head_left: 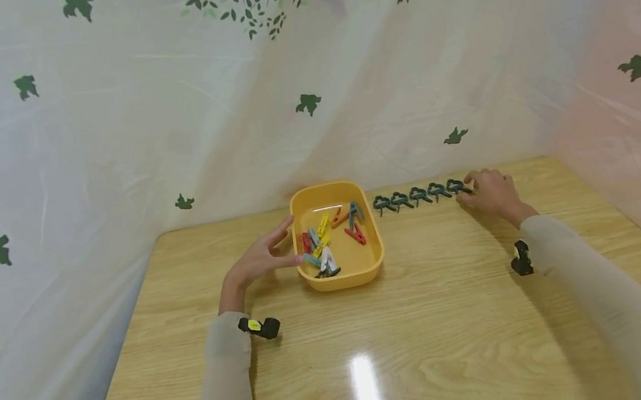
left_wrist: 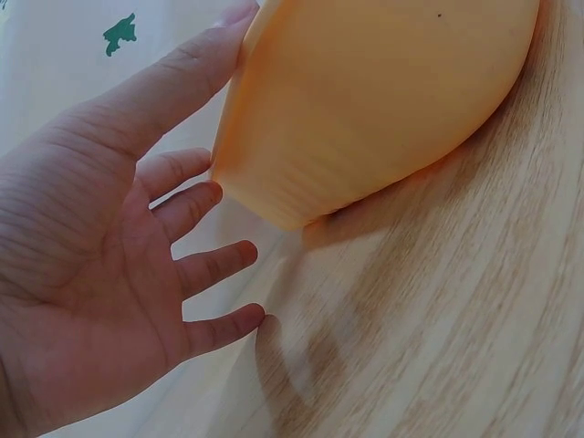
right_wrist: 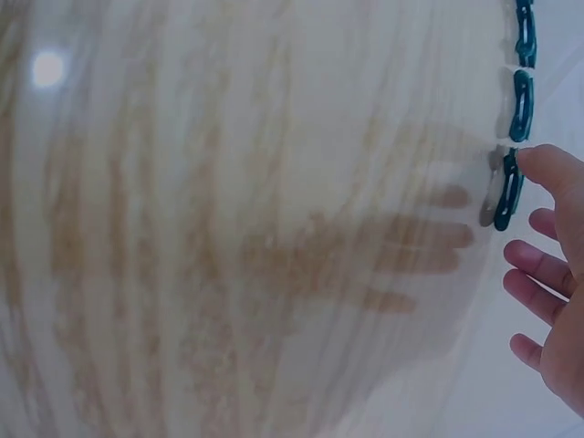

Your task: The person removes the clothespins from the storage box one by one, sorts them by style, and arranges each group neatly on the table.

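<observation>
On the wooden table stands a yellow plastic bin (head_left: 342,282) with several clothespins in red, yellow, grey, white and orange. My left hand (head_left: 260,258) is at its left side, with thumb and fingers spread; in the left wrist view the thumb and fingertips meet the bin's wall (left_wrist: 383,100). Right of the bin, several dark green clips (head_left: 418,195) form a row along the back edge. My right hand (head_left: 491,192) is at the row's right end. There the thumb's tip touches the end clip (right_wrist: 509,192), the other fingers loosely spread.
A pale cloth backdrop (head_left: 223,138) with green leaf and bird shapes rises right behind the table (head_left: 430,336). Small black cameras are strapped to both wrists. Bright light reflects off the table's front part.
</observation>
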Action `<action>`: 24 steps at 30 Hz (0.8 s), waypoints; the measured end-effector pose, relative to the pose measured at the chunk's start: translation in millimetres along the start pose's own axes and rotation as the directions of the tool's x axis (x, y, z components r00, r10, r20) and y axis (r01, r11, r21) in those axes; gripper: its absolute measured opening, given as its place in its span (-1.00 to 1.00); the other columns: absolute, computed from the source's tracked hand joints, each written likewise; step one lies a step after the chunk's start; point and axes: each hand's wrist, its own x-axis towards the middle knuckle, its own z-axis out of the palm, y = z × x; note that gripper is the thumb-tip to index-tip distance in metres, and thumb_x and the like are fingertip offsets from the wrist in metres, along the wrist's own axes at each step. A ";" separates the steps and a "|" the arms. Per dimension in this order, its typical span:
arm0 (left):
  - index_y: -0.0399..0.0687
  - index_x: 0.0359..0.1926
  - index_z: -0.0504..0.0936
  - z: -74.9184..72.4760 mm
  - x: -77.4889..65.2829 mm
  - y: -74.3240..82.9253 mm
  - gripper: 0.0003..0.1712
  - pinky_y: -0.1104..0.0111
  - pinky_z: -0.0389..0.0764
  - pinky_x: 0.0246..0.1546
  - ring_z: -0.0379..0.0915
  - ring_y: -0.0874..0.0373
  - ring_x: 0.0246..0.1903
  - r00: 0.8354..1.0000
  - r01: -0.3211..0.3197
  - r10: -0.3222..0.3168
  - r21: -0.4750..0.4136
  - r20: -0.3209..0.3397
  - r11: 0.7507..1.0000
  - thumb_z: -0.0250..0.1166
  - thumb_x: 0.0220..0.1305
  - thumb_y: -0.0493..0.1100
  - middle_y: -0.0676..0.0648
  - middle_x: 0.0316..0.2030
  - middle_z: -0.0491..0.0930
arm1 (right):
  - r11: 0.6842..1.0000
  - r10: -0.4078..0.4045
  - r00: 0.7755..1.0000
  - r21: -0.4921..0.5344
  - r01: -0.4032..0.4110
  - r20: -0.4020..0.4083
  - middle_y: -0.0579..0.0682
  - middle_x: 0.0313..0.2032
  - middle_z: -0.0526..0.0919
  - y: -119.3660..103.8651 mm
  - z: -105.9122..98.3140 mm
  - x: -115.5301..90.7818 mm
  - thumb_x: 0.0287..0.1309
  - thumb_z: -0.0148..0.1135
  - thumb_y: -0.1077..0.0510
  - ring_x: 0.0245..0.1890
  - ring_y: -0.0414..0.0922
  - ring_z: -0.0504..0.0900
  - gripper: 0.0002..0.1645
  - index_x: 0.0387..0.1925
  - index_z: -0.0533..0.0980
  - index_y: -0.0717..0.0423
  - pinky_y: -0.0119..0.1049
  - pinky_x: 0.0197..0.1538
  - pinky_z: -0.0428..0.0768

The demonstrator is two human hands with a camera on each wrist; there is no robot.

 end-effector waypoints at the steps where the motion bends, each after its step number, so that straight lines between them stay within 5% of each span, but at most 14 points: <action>1: 0.24 0.47 -0.11 0.1 0.3 -0.2 0.07 -0.11 -0.02 0.37 -0.23 -0.05 0.45 1.000 0.002 -0.002 0.000 0.000 1.000 0.38 0.10 -0.02 0.16 0.47 -0.18 | 1.000 -0.002 1.000 -0.003 0.002 -0.006 0.30 -0.13 0.57 -0.9 -0.6 0.2 0.18 0.20 -0.07 -0.08 0.28 0.43 -0.43 0.05 0.45 0.28 0.37 0.01 0.20; 11: 0.26 0.47 -0.11 -0.7 -0.4 1.5 0.06 -0.15 -0.02 0.36 -0.22 -0.09 0.45 1.000 0.009 -0.009 0.005 0.000 1.000 0.38 0.11 -0.01 0.13 0.47 -0.17 | 0.991 -0.133 0.987 0.001 0.134 -0.089 0.28 -0.17 0.60 -27.7 -13.8 6.2 0.10 0.31 -0.02 -0.16 0.21 0.50 -0.48 0.01 0.50 0.22 0.26 -0.07 0.36; 16: 0.25 0.47 -0.11 -2.6 0.7 -0.6 0.06 -0.12 0.00 0.36 -0.21 -0.10 0.45 1.000 0.015 -0.015 0.005 0.002 1.000 0.38 0.10 -0.01 0.11 0.47 -0.16 | 0.967 -0.250 0.958 0.014 0.254 -0.138 0.22 -0.21 0.63 -60.9 -24.7 9.5 0.05 0.36 -0.01 -0.19 0.14 0.55 -0.51 -0.04 0.53 0.18 0.15 -0.10 0.45; 24: 0.47 0.44 -0.08 -1.6 15.5 -30.0 0.09 -0.04 0.03 0.38 -0.18 -0.01 0.45 0.999 0.020 -0.020 0.013 -0.030 1.000 0.42 0.02 0.10 0.22 0.45 -0.12 | 0.895 -0.430 0.893 0.068 0.441 -0.134 0.11 -0.18 0.61 -130.4 -35.4 5.1 0.04 0.36 -0.04 -0.12 0.08 0.51 -0.50 -0.01 0.53 0.10 0.12 -0.01 0.40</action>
